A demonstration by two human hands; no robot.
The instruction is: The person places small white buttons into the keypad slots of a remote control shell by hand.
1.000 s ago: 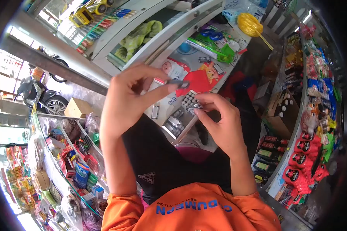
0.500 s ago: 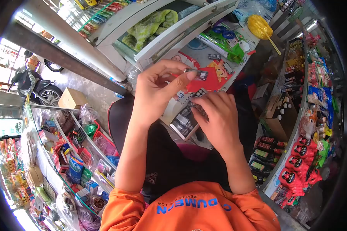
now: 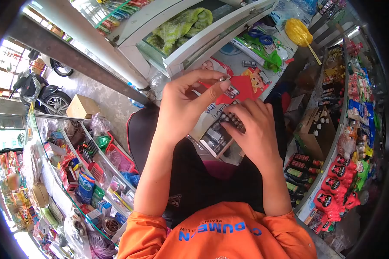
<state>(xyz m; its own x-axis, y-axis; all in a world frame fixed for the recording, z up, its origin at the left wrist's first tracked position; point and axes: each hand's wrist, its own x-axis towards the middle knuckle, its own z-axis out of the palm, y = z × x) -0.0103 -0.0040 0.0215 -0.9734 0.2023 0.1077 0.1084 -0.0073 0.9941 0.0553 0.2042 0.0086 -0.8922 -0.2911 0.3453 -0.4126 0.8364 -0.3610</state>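
L hand [image 3: 181,103] pinches a small metallic item [image 3: 223,79] btwn thumb & fingers; long axis unclear. R hand [image 3: 258,131] grips a cluster of small cylinders [image 3: 232,118], prob. batteries, just R of & nearer the body than the item, gap btwn; open box [image 3: 212,141] below.

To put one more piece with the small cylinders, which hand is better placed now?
Probably the left hand: it pinches a small shiny piece near the small cylinders, while the right hand holds them.
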